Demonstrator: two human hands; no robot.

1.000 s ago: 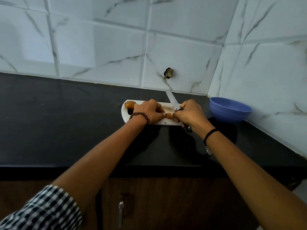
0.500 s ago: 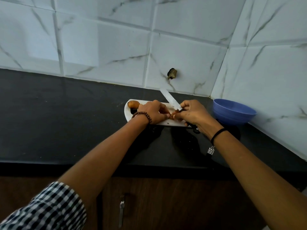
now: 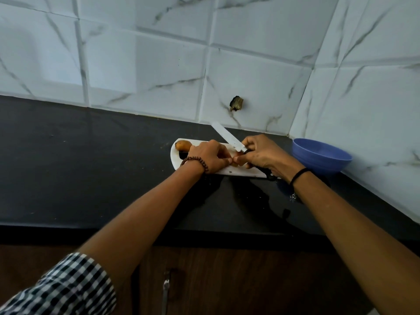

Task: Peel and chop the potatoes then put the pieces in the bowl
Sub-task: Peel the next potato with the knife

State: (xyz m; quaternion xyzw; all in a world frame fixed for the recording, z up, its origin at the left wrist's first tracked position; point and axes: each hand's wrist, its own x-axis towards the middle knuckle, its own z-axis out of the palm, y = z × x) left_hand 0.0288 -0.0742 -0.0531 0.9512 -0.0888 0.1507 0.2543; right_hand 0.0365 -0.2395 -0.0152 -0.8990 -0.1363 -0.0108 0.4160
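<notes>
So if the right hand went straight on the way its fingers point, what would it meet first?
Probably the left hand, almost touching the right hand over a small brown potato piece; depth unclear.

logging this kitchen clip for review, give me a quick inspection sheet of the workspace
surface: black countertop, white cutting board near the back wall
job's things: brown potato at the board's left end; potato piece between the hands, mostly hidden; knife, blade toward the wall; blue bowl right of the board
clutter: nothing seen
grippers: left hand grips the potato piece; right hand holds the knife
cables: nothing seen
surroundings: marbled wall tiles, one with a hole; wooden cabinet below
</notes>
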